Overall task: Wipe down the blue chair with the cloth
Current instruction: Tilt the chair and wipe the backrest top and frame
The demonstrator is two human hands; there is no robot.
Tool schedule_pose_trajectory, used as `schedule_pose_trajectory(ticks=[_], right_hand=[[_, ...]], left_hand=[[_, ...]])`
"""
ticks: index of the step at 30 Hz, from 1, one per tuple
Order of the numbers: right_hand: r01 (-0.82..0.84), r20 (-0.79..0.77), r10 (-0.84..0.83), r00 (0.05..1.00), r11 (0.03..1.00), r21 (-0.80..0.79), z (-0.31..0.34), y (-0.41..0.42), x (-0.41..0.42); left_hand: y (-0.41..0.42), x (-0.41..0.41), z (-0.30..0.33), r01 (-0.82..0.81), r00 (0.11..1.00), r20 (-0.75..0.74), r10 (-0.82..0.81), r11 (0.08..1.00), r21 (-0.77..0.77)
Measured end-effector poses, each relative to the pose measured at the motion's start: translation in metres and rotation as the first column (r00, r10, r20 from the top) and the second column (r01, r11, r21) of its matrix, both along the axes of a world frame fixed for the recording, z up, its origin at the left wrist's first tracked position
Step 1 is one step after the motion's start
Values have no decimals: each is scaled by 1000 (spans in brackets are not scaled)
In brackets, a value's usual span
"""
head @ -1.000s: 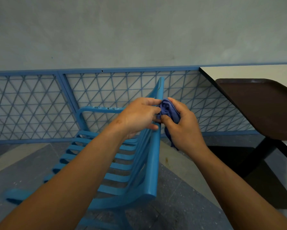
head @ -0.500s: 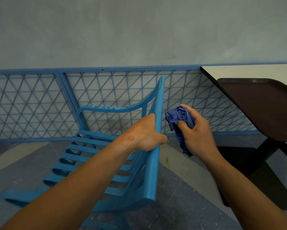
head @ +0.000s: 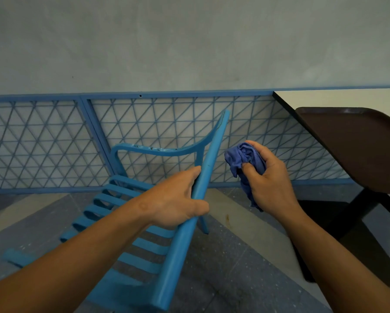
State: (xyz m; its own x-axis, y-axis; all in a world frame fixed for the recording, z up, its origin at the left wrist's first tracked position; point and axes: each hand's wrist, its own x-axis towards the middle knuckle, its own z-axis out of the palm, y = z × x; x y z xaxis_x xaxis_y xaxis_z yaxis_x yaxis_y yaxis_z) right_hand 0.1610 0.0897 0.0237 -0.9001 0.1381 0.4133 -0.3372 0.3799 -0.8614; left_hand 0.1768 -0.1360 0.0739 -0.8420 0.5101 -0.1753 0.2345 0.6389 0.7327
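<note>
A pale grey wall (head: 189,41) fills the upper view, with a blue lattice railing (head: 43,143) along its foot. The blue chair (head: 167,256) stands tilted on the speckled floor (head: 223,267), its slatted seat towards the railing. At right, a white bench (head: 347,98) carries a dark brown tray (head: 358,150). The left hand (head: 176,199) grips the chair's top rail, fingers curled round it. The right hand (head: 270,179) holds the bunched cloth (head: 241,159) just beside that rail, apart from it.
</note>
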Motion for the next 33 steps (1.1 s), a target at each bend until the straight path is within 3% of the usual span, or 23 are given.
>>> schedule_pose_trajectory(ticks=[3, 8, 11, 19, 24, 28, 33], right_hand=[[-39, -44, 41, 998, 998, 54, 4, -10, 4], [-141, -282, 228, 932, 944, 297, -6, -44, 25], [-107, -351, 224, 909, 941, 321, -23, -54, 23], [134, -315, -47, 948, 956, 262, -21, -34, -46], [93, -343, -19, 939, 975, 201, -32, -48, -15], [34, -321, 36, 946, 977, 210, -37, -49, 19], [15, -257, 44, 966, 975, 224, -16, -47, 14]], left_hand=[[-13, 8, -2, 48, 997, 60, -55, 994, 99], [-29, 12, -4, 142, 989, 30, -147, 982, 127], [-34, 11, -7, 159, 985, 37, -166, 976, 151], [-40, 10, -17, 133, 983, 97, -157, 966, 220], [-41, 12, -27, 93, 991, 72, -115, 962, 258], [-36, 10, -26, -69, 997, 56, 56, 960, 271], [-23, 2, -19, -70, 997, 44, 60, 953, 295]])
